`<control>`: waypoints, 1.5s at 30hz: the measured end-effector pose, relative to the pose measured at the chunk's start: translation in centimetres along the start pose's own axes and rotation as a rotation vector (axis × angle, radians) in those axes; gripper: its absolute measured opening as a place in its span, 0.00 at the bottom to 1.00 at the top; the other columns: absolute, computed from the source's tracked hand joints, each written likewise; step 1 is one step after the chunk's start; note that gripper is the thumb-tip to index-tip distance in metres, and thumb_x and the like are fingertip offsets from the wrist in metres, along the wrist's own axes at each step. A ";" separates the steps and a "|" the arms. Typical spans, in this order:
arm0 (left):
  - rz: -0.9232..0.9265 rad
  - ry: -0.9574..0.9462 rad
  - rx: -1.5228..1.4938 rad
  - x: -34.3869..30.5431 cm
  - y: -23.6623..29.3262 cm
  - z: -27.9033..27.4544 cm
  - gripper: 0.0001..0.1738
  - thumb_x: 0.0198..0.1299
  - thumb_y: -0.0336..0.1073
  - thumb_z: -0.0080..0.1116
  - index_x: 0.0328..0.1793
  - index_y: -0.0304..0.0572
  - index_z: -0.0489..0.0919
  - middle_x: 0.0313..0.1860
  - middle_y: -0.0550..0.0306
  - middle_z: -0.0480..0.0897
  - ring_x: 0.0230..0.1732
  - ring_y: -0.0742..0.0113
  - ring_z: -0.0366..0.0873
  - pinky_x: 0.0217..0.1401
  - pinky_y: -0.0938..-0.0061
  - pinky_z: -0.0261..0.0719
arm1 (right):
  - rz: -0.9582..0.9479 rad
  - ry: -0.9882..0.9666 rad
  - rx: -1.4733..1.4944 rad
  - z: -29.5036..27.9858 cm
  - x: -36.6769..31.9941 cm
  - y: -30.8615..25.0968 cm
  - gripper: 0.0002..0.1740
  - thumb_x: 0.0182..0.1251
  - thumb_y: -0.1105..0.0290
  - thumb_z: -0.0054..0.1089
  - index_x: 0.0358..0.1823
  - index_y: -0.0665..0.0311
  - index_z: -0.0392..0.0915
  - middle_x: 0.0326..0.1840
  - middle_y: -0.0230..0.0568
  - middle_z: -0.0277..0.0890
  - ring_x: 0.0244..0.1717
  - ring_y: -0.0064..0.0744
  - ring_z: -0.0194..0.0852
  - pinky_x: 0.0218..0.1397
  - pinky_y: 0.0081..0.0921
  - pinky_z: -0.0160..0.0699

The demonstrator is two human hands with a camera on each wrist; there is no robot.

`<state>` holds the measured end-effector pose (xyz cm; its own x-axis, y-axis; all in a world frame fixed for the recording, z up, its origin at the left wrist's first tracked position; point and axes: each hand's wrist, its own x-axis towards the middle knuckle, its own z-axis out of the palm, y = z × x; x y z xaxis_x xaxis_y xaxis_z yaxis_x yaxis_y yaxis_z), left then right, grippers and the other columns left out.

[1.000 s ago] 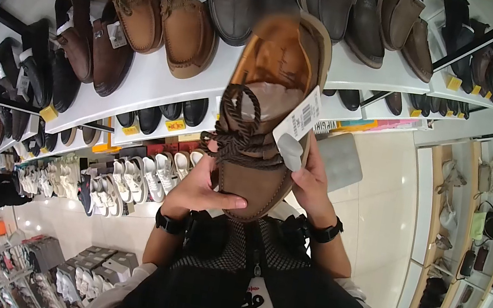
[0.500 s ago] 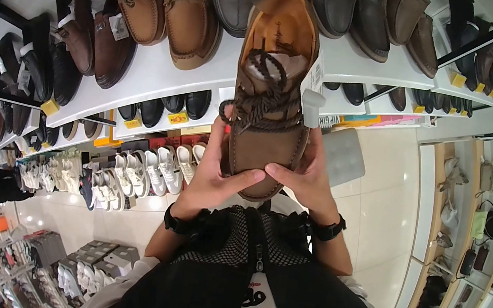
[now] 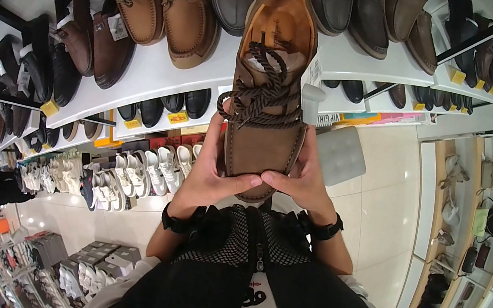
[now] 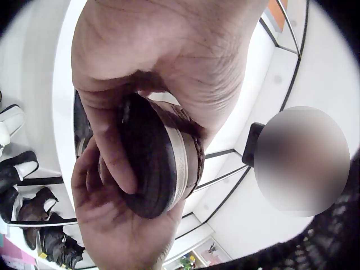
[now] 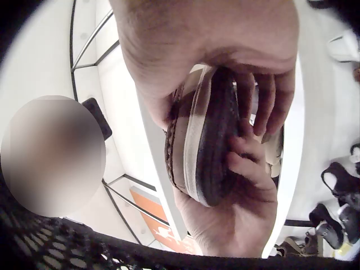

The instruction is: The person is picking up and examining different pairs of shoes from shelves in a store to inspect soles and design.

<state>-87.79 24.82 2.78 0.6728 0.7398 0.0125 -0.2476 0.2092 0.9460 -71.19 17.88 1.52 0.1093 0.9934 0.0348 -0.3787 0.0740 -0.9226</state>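
In the head view a brown lace-up leather shoe point(image 3: 262, 147) is held up in front of the body, toe toward the person. Its dark rope-like laces point(image 3: 263, 91) are tied over a tan insole point(image 3: 281, 26). My left hand point(image 3: 203, 176) and right hand point(image 3: 309, 181) grip the toe from both sides, thumbs on top and close together. Fingers curl under the dark sole point(image 4: 147, 163), which both wrist views show edged by a pale midsole point(image 5: 196, 140). A white paper tag point(image 3: 313, 74) and a grey plastic tag point(image 3: 313, 95) stick out past the shoe's right side, partly hidden.
White shelves point(image 3: 365, 66) with pairs of leather shoes stand just beyond, tan lace-ups point(image 3: 183, 23) among them. White sneakers point(image 3: 156, 168) line a lower row at left. A grey padded stool point(image 3: 342, 157) is at right, near a bag rack point(image 3: 471, 192).
The shoe has straightened from a tilt and moved slightly farther away. My right hand has shifted from beside the tags onto the toe, both thumbs coming together. The tags have swung partly behind the shoe.
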 end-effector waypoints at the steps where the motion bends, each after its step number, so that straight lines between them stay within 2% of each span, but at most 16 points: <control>1: -0.001 0.002 -0.019 0.0 0.0 0.1 0.60 0.47 0.23 0.68 0.78 0.43 0.35 0.69 0.46 0.62 0.69 0.59 0.64 0.68 0.65 0.65 | 0.006 0.003 0.007 0.0 0.0 -0.1 0.57 0.49 0.79 0.71 0.74 0.62 0.37 0.69 0.41 0.54 0.70 0.30 0.53 0.71 0.32 0.57; 14: -0.015 -0.003 0.015 0.0 -0.1 0.1 0.58 0.50 0.23 0.67 0.77 0.41 0.36 0.68 0.46 0.63 0.69 0.60 0.64 0.68 0.66 0.65 | -0.014 0.007 0.016 -0.1 -0.1 0.3 0.57 0.50 0.79 0.71 0.74 0.62 0.37 0.70 0.41 0.53 0.71 0.30 0.52 0.72 0.31 0.55; 29: -0.024 -0.020 0.010 -0.3 0.2 0.4 0.58 0.50 0.21 0.66 0.78 0.43 0.36 0.69 0.47 0.62 0.69 0.61 0.63 0.69 0.66 0.64 | -0.030 -0.008 0.032 -0.2 -0.4 0.0 0.57 0.50 0.78 0.71 0.74 0.61 0.36 0.71 0.43 0.51 0.72 0.31 0.51 0.72 0.33 0.55; 37: -0.044 -0.045 0.108 -0.5 0.3 0.3 0.57 0.49 0.25 0.68 0.78 0.38 0.38 0.73 0.48 0.56 0.73 0.61 0.55 0.73 0.66 0.55 | -0.043 -0.040 -0.018 -0.6 -0.7 0.0 0.56 0.50 0.79 0.69 0.74 0.60 0.36 0.70 0.43 0.53 0.71 0.31 0.52 0.71 0.32 0.55; 41: 0.003 -0.076 0.074 -0.6 0.3 0.1 0.58 0.50 0.25 0.68 0.78 0.37 0.37 0.74 0.48 0.55 0.74 0.62 0.54 0.73 0.67 0.54 | -0.008 -0.033 0.033 -0.5 -0.7 0.3 0.58 0.50 0.78 0.70 0.75 0.60 0.34 0.71 0.43 0.51 0.72 0.32 0.50 0.72 0.32 0.53; 45: -0.095 -0.063 0.120 -0.7 0.1 -0.2 0.59 0.49 0.25 0.68 0.78 0.35 0.36 0.73 0.47 0.56 0.73 0.61 0.55 0.73 0.67 0.55 | -0.016 -0.006 -0.022 -0.5 -0.5 0.4 0.59 0.50 0.78 0.69 0.75 0.61 0.33 0.72 0.43 0.49 0.73 0.33 0.49 0.73 0.33 0.52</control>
<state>-88.40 24.49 2.84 0.7323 0.6781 -0.0618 -0.0986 0.1954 0.9757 -70.96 17.38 0.93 0.1093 0.9926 0.0523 -0.3568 0.0883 -0.9300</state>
